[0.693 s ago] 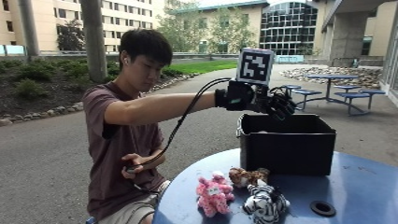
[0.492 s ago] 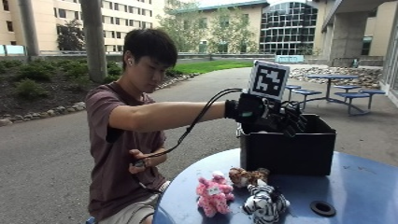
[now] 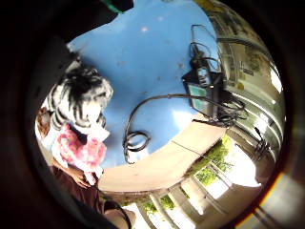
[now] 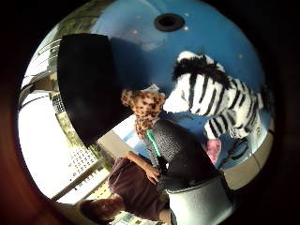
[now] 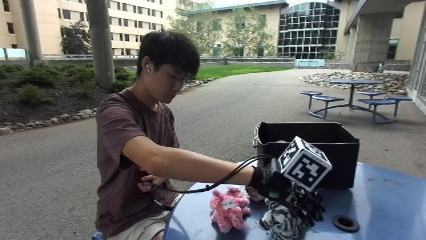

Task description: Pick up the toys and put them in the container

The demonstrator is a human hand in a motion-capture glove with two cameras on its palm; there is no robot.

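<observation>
In the outside view, my gloved right hand (image 5: 293,197) hangs low over the blue table (image 5: 379,205), just above the striped zebra toy (image 5: 278,226). Its fingers (image 5: 309,210) point down, spread, and grip nothing. A pink plush toy (image 5: 228,209) stands beside the zebra, on the person's side. The thumb side palm view has the zebra (image 4: 211,98) close, and a spotted leopard toy (image 4: 144,110) between it and the black container (image 4: 89,84). In the little finger side palm view, the zebra (image 3: 78,102) and pink toy (image 3: 78,150) lie together. The open black container (image 5: 306,152) stands behind the toys.
A round hole (image 5: 345,223) sits in the tabletop to the right of the zebra. A black device with coiled cable (image 3: 207,88) lies on the table. The person's bare left hand (image 5: 154,182) holds a cable near the table edge.
The gloved hand has dropped from above the container's rim to the toys at the front of the table, close over the zebra. The toys and the container stay in place.
</observation>
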